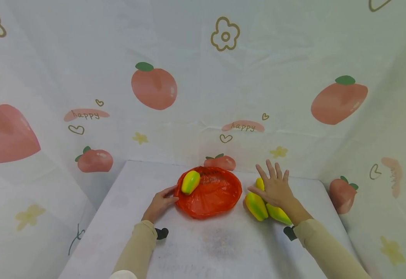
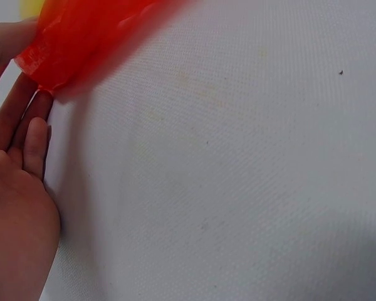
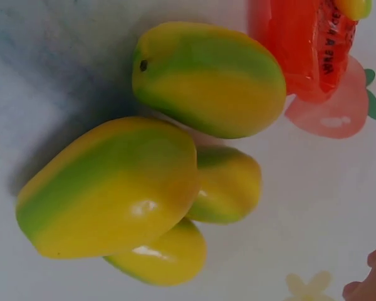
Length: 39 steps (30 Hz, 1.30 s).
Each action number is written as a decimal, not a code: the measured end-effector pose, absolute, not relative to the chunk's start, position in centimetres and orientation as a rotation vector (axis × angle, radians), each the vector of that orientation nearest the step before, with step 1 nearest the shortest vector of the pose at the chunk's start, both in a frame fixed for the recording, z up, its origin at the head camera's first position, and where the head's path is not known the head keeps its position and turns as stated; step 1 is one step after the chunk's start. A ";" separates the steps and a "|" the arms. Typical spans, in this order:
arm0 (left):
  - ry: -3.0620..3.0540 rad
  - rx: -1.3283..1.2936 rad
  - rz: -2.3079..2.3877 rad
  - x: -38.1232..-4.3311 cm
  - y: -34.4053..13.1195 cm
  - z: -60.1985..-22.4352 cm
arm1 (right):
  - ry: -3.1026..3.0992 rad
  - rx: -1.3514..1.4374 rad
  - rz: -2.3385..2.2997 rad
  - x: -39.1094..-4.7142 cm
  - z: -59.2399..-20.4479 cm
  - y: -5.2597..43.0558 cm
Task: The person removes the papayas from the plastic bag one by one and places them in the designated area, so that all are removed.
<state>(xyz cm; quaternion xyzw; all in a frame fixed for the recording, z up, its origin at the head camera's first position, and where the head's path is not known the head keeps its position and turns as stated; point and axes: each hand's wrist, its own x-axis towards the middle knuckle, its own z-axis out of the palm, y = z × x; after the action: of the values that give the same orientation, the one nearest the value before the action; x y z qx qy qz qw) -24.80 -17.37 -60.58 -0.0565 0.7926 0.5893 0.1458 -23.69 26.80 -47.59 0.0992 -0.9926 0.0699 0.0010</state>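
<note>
A red plastic bag (image 1: 214, 193), opened into a wide round mouth, lies on the table with one glossy yellow-green fruit (image 1: 191, 182) inside at its left. My left hand (image 1: 159, 203) pinches the bag's left edge between thumb and fingers; the left wrist view shows the thumb over the red plastic (image 2: 81, 44) and fingers beneath. With fingers spread, my right hand (image 1: 275, 186) hovers over several yellow-green fruits (image 3: 113, 188) right of the bag, holding nothing. It hides part of them in the head view. Whether the fruits are mangoes or papayas I cannot tell.
The white table (image 1: 203, 248) has a greyish smudge near its front middle. Behind and on both sides hangs a white cloth (image 1: 196, 128) printed with peaches, flowers and hearts. A dark strap piece (image 1: 162, 233) sits at my left wrist.
</note>
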 end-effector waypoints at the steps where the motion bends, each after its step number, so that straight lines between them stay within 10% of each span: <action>1: 2.277 -0.166 1.701 -24.8 -17.4 -60.6 | -3.119 0.319 0.217 -23.8 -47.5 26.6; 39: 2.315 -0.133 1.707 -24.6 -17.4 -60.2 | -3.153 0.623 0.260 -27.5 -47.0 18.7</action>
<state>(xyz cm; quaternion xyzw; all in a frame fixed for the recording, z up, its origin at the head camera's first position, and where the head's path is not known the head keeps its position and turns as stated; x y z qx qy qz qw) -24.62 -17.45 -60.21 -0.0457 0.7970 0.5879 0.1308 -27.53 18.68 -46.97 0.1930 -0.9770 0.0807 -0.0412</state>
